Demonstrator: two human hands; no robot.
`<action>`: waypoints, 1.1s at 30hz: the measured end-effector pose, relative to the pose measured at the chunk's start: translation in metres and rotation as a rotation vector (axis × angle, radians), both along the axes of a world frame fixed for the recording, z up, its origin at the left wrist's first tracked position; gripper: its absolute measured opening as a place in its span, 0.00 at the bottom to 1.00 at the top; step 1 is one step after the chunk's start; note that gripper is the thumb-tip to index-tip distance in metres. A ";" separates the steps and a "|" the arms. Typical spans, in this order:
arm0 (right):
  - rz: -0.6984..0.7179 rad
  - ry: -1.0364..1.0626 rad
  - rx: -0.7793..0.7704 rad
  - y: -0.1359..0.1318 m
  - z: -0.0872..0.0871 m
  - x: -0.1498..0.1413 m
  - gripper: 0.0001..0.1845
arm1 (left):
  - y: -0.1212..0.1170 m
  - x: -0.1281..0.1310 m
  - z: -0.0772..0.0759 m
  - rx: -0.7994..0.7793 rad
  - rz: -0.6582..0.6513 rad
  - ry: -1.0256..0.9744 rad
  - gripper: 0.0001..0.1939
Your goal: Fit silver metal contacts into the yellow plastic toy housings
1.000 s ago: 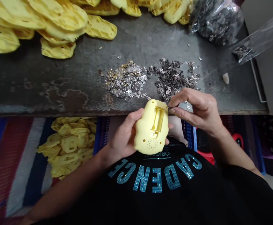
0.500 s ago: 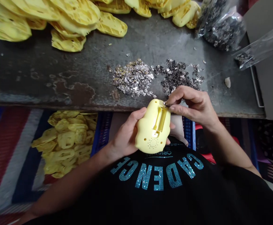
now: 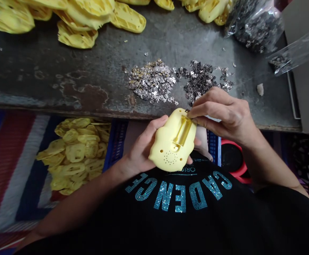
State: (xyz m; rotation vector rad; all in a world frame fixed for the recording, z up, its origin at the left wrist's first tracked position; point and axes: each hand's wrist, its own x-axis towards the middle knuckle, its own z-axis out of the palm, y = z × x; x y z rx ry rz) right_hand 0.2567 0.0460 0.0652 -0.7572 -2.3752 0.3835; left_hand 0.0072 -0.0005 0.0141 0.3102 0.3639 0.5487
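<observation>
My left hand [image 3: 145, 146] is wrapped round a yellow plastic housing [image 3: 167, 141], tilted, with its battery compartment [image 3: 182, 131] and a ring of small holes facing me. At the compartment's far end, the thumb and fingers of my right hand [image 3: 223, 111] are pinched together on a small metal contact plate, mostly hidden by the fingertips. Just beyond the housing lie a pile of silvery metal contact plates [image 3: 153, 81] and a darker pile of small metal contacts [image 3: 201, 79] on the dark worktable [image 3: 112, 88].
Yellow housings [image 3: 77, 21] are heaped at the table's back. Clear bags of metal parts [image 3: 260, 30] stand back right. Below the front edge, a blue crate holds yellow plastic pieces [image 3: 76, 156]; a red ring-shaped object [image 3: 243, 170] is at the right.
The housing has turned slightly clockwise in my left hand. My right fingers have moved closer in over the compartment's end, covering more of the metal piece. The view has shifted slightly.
</observation>
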 end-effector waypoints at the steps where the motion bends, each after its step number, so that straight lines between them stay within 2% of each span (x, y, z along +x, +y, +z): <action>1: 0.004 0.011 0.002 -0.001 0.000 0.000 0.07 | -0.001 0.000 0.001 0.005 0.007 0.010 0.27; 10: -0.033 0.031 -0.066 -0.008 -0.002 0.002 0.07 | -0.005 0.003 0.009 0.014 0.036 0.078 0.29; 16: -0.015 0.014 0.077 -0.009 -0.008 0.001 0.05 | -0.005 0.006 0.010 0.027 0.033 0.095 0.30; 22: -0.029 -0.087 0.172 -0.010 -0.012 0.003 0.10 | -0.006 0.007 0.013 0.018 0.043 0.088 0.28; 27: -0.039 -0.176 0.310 -0.014 -0.011 0.004 0.12 | -0.006 0.008 0.013 0.013 0.057 0.071 0.28; 30: -0.018 -0.186 0.328 -0.015 -0.011 0.006 0.14 | -0.006 0.009 0.017 -0.027 0.056 0.095 0.27; 33: 0.002 -0.181 0.284 -0.014 -0.012 0.007 0.15 | -0.006 0.010 0.019 -0.025 0.064 0.109 0.29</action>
